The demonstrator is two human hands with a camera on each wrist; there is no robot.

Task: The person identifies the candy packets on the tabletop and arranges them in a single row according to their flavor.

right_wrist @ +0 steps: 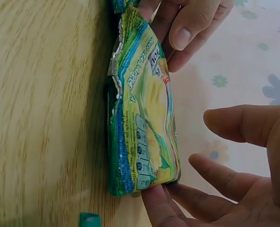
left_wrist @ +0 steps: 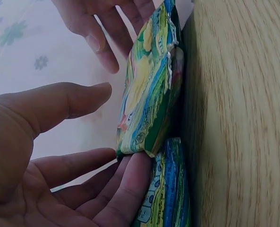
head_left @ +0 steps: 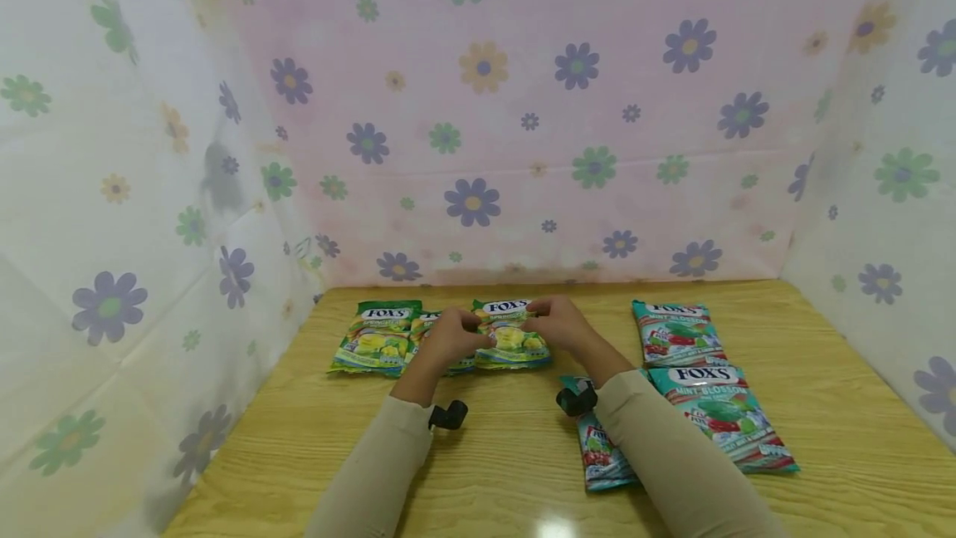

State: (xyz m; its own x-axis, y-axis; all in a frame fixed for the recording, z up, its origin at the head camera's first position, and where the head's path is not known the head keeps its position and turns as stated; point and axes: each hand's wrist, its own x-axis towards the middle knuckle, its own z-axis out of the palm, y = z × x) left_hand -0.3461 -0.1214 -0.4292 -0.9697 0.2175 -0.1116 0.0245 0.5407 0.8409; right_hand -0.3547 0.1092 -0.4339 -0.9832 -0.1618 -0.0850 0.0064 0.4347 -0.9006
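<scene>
In the head view, a green and yellow FOX'S candy bag (head_left: 511, 340) lies flat between my two hands. My left hand (head_left: 451, 340) is at its left edge, fingertips touching the side of the bag and thumb held apart. At the opposite edge, my right hand (head_left: 562, 325) touches the bag with its fingertips, its thumb also clear of the packet. A second green bag (head_left: 463, 365) sits partly hidden under my left hand, and a third green bag (head_left: 372, 343) lies to its left. Both wrist views show the middle packet (left_wrist: 147, 90) resting on the wooden surface.
Teal FOX'S mint bags lie on the right: one at the back (head_left: 681, 337), one in front of it (head_left: 724, 418), and one (head_left: 597, 451) partly under my right forearm. Flower-patterned cloth (head_left: 523, 123) walls the wooden table (head_left: 493, 471) at the back and sides.
</scene>
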